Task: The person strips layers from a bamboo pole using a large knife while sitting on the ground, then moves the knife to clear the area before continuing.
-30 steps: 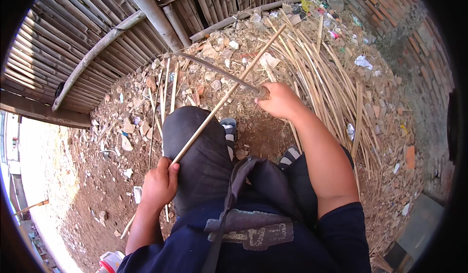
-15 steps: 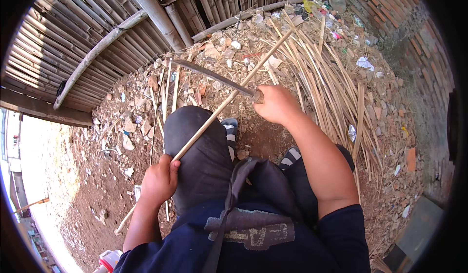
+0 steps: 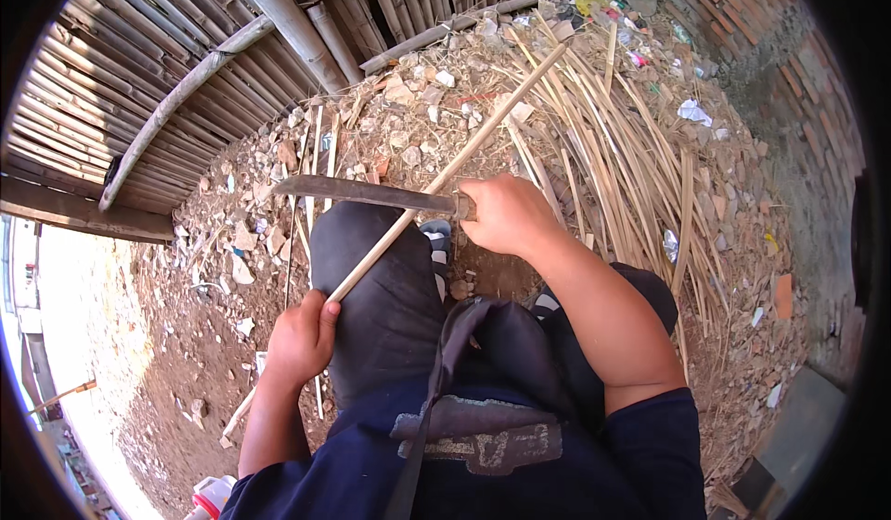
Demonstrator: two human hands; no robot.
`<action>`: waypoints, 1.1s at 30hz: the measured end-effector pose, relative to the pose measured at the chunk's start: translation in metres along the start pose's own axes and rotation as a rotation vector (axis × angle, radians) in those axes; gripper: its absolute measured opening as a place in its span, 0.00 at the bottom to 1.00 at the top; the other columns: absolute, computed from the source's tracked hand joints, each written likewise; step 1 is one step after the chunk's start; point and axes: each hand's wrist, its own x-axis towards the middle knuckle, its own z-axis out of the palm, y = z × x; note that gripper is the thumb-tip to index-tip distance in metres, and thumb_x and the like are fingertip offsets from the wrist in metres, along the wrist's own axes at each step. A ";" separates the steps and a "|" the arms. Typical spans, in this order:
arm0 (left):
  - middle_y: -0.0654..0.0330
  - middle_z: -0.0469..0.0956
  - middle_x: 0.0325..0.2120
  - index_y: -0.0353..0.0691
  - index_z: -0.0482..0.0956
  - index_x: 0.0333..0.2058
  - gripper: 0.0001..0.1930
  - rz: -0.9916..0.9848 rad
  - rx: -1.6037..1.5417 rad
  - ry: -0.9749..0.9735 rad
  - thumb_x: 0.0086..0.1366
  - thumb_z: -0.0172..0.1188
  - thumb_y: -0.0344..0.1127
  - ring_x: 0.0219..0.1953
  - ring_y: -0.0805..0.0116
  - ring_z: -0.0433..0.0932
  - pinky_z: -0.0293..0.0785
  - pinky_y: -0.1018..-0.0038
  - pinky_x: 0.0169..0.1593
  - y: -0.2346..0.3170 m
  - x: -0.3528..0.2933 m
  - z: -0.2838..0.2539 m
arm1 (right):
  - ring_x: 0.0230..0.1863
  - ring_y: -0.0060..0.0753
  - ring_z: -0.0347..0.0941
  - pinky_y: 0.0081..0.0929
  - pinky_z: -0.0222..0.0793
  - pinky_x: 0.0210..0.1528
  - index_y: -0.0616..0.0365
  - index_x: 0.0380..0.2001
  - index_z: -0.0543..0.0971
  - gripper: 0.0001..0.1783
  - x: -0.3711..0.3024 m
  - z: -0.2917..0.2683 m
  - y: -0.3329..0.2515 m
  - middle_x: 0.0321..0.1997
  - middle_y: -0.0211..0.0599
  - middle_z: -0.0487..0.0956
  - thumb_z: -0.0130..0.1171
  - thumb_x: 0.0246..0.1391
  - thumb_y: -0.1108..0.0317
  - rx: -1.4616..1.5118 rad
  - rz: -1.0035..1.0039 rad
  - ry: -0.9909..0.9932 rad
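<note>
A long pale bamboo strip slants across my bent left knee, from the lower left up to the far right. My left hand is closed around its lower part, thumb on top, beside the knee. In my right hand is the handle of a machete. The dark blade points left and crosses the strip just above the knee; whether it touches the strip I cannot tell. My right fingers are wrapped round the handle and mostly hidden behind the back of the hand.
A large heap of split bamboo strips lies at the right on rubble-strewn ground. A few loose strips lie beyond my left knee. A bamboo wall stands at the far left, a brick wall at the right. Litter lies in the far corner.
My right hand has drawn nearer and slightly left, bringing the machete down along the strip; its blade now lies more level. My left hand keeps its grip almost in place.
</note>
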 end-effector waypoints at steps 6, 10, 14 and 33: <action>0.38 0.76 0.22 0.35 0.69 0.33 0.16 -0.002 -0.043 0.011 0.77 0.50 0.42 0.28 0.32 0.77 0.70 0.45 0.32 0.002 0.005 -0.001 | 0.42 0.57 0.82 0.50 0.77 0.46 0.56 0.41 0.84 0.17 0.015 0.019 0.030 0.38 0.51 0.85 0.64 0.47 0.61 0.144 0.088 0.095; 0.38 0.76 0.22 0.35 0.69 0.33 0.16 -0.011 -0.040 0.029 0.77 0.50 0.42 0.28 0.32 0.76 0.69 0.45 0.32 0.001 -0.001 0.002 | 0.43 0.57 0.82 0.49 0.77 0.46 0.54 0.41 0.84 0.17 0.007 0.004 0.010 0.38 0.49 0.85 0.66 0.47 0.60 -0.027 0.007 0.032; 0.39 0.75 0.21 0.36 0.69 0.33 0.15 0.004 -0.048 0.048 0.77 0.50 0.42 0.27 0.32 0.76 0.69 0.45 0.32 0.004 0.008 0.007 | 0.43 0.56 0.82 0.48 0.78 0.47 0.54 0.41 0.84 0.17 0.023 0.016 0.042 0.38 0.48 0.85 0.66 0.48 0.59 0.155 0.068 0.080; 0.39 0.76 0.21 0.36 0.69 0.33 0.15 -0.021 -0.044 0.061 0.76 0.51 0.42 0.27 0.32 0.77 0.70 0.45 0.31 -0.001 -0.002 0.010 | 0.39 0.56 0.82 0.50 0.78 0.44 0.55 0.35 0.83 0.13 0.009 0.006 0.006 0.32 0.47 0.84 0.67 0.48 0.60 -0.007 -0.054 0.078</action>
